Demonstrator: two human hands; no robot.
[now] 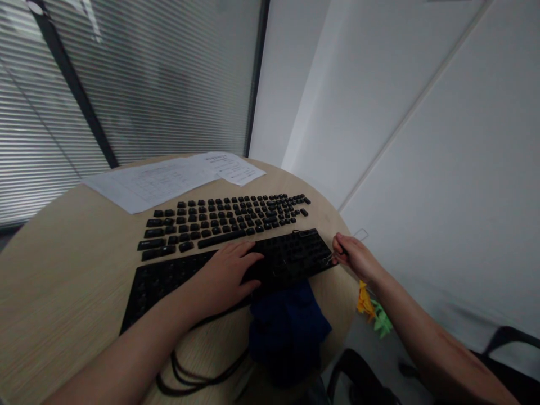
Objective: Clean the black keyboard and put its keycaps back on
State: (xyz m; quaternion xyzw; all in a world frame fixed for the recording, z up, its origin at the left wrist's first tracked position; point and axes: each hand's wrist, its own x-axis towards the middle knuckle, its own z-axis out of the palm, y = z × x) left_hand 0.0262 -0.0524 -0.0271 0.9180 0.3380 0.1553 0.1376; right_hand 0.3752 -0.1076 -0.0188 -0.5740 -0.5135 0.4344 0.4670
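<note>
A black keyboard [162,273] lies across the round table, its cable running out underneath toward me. My left hand [234,270] rests flat on its middle with fingers spread. At the keyboard's right end my right hand [351,254] is closed around a wire keycap puller [328,259] with a dark handle; its thin wire loop reaches the number pad side. Beyond the keyboard, many loose black keycaps [215,216] are laid out in rows like a keyboard layout. How many keys sit on the keyboard is too dark to tell.
Printed papers [169,177] lie at the table's [54,259] far side. A dark blue cloth [287,332] sits at the near edge beside the black cable [189,385]. Yellow and green paper-like pieces [382,320] show beyond the right edge. A white wall rises at the right.
</note>
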